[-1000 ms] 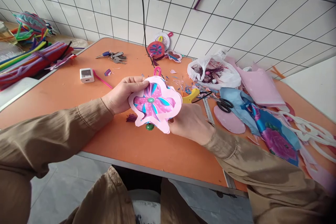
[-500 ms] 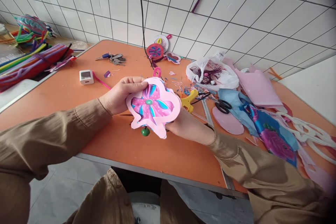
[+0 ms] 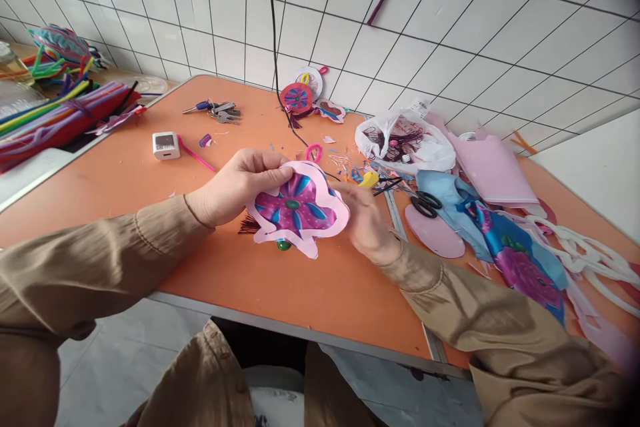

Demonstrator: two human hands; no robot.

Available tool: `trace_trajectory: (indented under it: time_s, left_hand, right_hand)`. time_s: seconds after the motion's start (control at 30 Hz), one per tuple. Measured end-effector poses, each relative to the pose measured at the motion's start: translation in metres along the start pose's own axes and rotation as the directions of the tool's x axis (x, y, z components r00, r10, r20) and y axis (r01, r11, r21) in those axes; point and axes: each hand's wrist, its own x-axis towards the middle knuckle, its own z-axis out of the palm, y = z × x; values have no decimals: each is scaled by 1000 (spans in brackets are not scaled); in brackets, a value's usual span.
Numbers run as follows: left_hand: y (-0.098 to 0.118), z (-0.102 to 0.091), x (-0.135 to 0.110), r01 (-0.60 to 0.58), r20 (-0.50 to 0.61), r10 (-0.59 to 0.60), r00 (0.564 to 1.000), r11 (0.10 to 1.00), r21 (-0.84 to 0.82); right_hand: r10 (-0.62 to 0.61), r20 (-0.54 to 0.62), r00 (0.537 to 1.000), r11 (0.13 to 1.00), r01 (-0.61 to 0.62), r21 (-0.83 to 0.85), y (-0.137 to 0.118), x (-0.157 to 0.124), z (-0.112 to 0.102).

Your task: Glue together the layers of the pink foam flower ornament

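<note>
My left hand point(image 3: 235, 185) grips the upper left edge of a pink foam flower-shaped ornament point(image 3: 296, 208) with a purple and blue printed centre and a green middle dot. A green bead point(image 3: 284, 245) and a dark tassel point(image 3: 247, 224) hang from it, and a pink loop point(image 3: 314, 152) shows at its top. My right hand point(image 3: 367, 219) holds its right edge, fingers curled behind the foam. The ornament lies tilted nearly flat just above the orange table point(image 3: 150, 187).
Black scissors point(image 3: 425, 203), a yellow glue gun point(image 3: 370, 179), a white plastic bag point(image 3: 405, 140), pink foam sheets point(image 3: 493, 167) and blue printed fabric point(image 3: 505, 240) lie to the right. Keys point(image 3: 220, 109), a small white device point(image 3: 165, 144) and pipe cleaners point(image 3: 55, 113) sit left. A black cord point(image 3: 273, 33) hangs down the tiled wall.
The ornament has tipped from facing me to lying flatter and lower toward the table. My right hand moved from below it to its right side.
</note>
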Motion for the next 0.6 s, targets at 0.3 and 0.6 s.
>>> trace_trajectory:
  time_s: [0.3, 0.6]
  left_hand:
    - [-2, 3, -2, 58, 11, -60, 998, 991, 120]
    - [-8, -1, 3, 79, 110, -70, 991, 994, -74]
  right_hand:
    - [-149, -67, 986, 984, 141, -112, -35, -10, 4]
    - [-173, -203, 964, 984, 159, -85, -28, -2, -4]
